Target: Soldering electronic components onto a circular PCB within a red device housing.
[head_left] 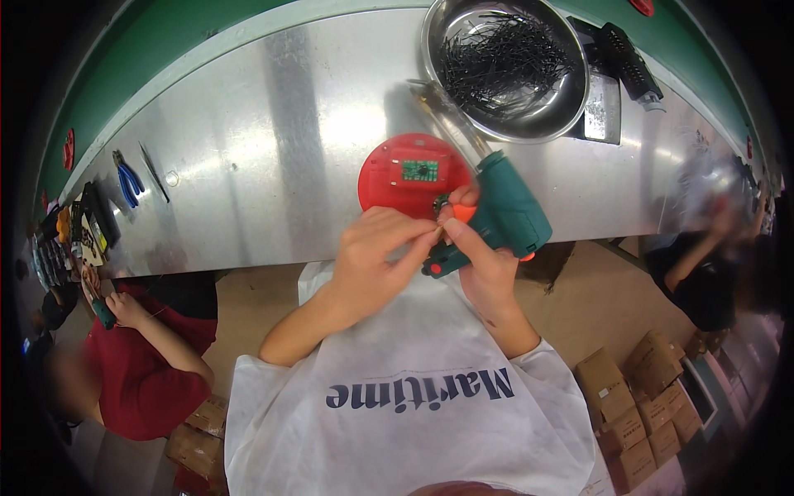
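The person's left hand (372, 256) was pinched narrow, thumb against forefinger, its tips meeting the thumb of the right hand (488, 269); whatever lay between them was too small to make out. The right hand was closed about a teal gun-shaped tool (510, 202), its long clear nozzle slanting up and left toward a steel bowl (529, 122). Just behind the fingertips, partly under them and the tool, a red disc (376, 178) lay on the metal table (207, 157) — a small green circuit board (420, 170) rested on it. The bowl held a heap of thin black strips (504, 62), with a black device (628, 62) just right of it. Well to the left lay blue-handled pliers (130, 186) beside dark tweezers (155, 174). Farther out, a co-worker in dark red (149, 372) gripped a green-handled tool (101, 312), and cardboard boxes (641, 422) were stacked at lower right.
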### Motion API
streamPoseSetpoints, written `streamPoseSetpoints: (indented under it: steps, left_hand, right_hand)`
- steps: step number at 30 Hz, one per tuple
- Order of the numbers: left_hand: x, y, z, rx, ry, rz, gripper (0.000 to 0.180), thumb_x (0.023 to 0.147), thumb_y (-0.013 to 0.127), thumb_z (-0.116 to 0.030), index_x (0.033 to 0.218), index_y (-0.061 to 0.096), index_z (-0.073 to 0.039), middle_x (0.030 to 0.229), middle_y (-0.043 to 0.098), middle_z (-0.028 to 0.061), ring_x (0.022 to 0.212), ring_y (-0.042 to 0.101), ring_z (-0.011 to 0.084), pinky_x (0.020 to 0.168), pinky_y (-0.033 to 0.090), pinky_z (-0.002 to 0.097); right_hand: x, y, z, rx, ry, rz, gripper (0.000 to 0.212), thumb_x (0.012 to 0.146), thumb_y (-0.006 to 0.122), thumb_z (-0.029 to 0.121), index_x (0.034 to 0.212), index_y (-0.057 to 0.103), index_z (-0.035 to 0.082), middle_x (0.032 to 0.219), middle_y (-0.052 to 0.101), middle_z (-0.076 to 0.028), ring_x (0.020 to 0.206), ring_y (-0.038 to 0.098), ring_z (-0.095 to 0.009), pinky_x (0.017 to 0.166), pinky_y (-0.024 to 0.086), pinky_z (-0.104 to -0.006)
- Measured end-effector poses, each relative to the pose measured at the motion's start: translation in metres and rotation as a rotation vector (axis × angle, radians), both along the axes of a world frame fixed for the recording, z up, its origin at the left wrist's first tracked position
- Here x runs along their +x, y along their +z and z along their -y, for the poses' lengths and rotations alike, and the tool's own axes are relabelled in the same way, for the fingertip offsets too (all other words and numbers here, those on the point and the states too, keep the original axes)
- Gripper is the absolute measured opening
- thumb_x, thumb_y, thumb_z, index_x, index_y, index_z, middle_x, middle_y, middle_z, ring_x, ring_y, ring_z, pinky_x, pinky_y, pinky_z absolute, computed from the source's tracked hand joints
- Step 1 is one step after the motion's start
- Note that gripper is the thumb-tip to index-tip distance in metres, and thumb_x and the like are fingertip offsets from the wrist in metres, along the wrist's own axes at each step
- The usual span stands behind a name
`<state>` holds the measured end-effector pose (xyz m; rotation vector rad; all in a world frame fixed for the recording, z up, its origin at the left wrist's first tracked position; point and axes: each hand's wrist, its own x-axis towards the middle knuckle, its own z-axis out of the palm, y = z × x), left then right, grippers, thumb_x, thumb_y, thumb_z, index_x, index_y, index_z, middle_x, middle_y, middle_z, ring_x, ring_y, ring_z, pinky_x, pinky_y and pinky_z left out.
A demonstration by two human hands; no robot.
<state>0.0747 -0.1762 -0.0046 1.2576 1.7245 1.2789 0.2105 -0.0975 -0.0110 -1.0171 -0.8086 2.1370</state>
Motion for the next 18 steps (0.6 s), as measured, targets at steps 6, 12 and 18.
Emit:
streamPoseSetpoints:
  steps: [6,12,18]
  left_hand:
    - [0.0041,0.0009,0.0038,0.131,0.006,-0.261,0.017,0.069,0.071,0.007,0.086,0.067,0.003,0.077,0.067,0.0124,0.067,0.062,0.0266,0.063,0.047,0.0331]
    - [0.0076,-0.0043,0.006,0.124,0.077,-0.171,0.018,0.069,0.071,0.007,0.086,0.067,0.004,0.077,0.066,0.0117,0.07,0.063,0.0261,0.065,0.048,0.0328]
    - [0.0084,-0.0046,0.0038,0.102,0.061,-0.11,0.016,0.071,0.07,0.008,0.086,0.068,0.004,0.081,0.067,0.0122,0.076,0.064,0.025,0.07,0.05,0.0322]
  right_hand:
    - [0.0029,-0.003,0.0051,0.189,0.024,0.074,0.033,0.079,0.065,-0.011,0.108,0.054,0.001,0.105,0.057,-0.009,0.087,0.061,-0.013,0.079,0.049,-0.0272]
    - [0.0047,-0.006,0.0063,0.208,-0.006,0.102,0.033,0.078,0.067,-0.01,0.107,0.054,0.001,0.105,0.057,-0.01,0.087,0.06,-0.014,0.079,0.049,-0.0277]
    - [0.0044,-0.0088,0.0052,0.266,-0.005,0.114,0.031,0.078,0.067,-0.009,0.104,0.054,0.001,0.104,0.057,-0.01,0.093,0.058,-0.014,0.083,0.048,-0.0286]
